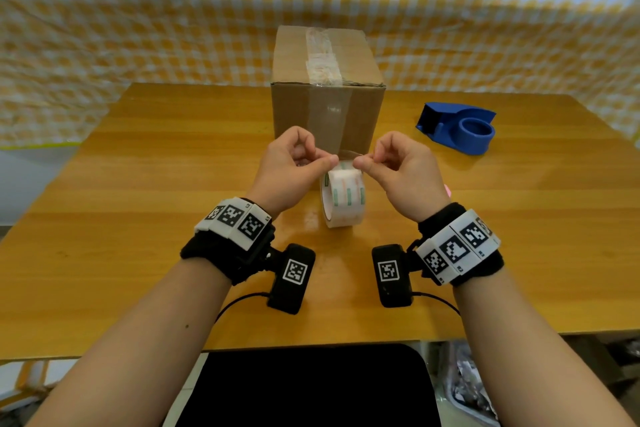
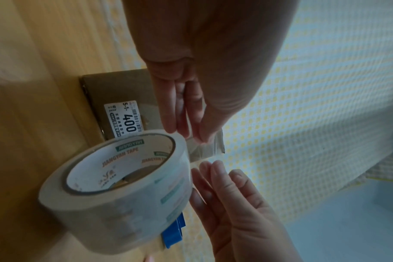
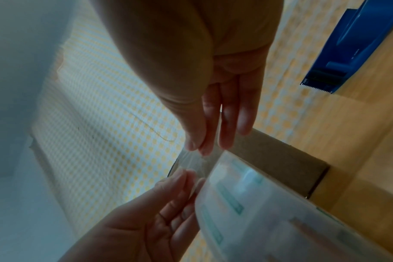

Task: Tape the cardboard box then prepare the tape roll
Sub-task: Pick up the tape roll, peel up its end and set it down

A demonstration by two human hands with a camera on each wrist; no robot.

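Observation:
The cardboard box (image 1: 327, 94) stands at the table's middle back, with clear tape along its top seam and down its front. In front of it, the clear tape roll (image 1: 344, 198) is on edge below my hands; whether it touches the table is unclear. My left hand (image 1: 330, 160) and right hand (image 1: 362, 160) each pinch the roll's loose tape end (image 2: 204, 150) between thumb and fingers, close together just above the roll. The left wrist view shows the roll (image 2: 115, 191) and the box label (image 2: 123, 122). The right wrist view shows the stretched end (image 3: 193, 163) beside the roll (image 3: 269, 212).
A blue tape dispenser (image 1: 457, 126) with no roll in it lies on the wooden table (image 1: 138, 184) to the right of the box. A yellow checked cloth (image 1: 138, 10) hangs behind. A dark chair seat (image 1: 304, 388) sits below the table's near edge.

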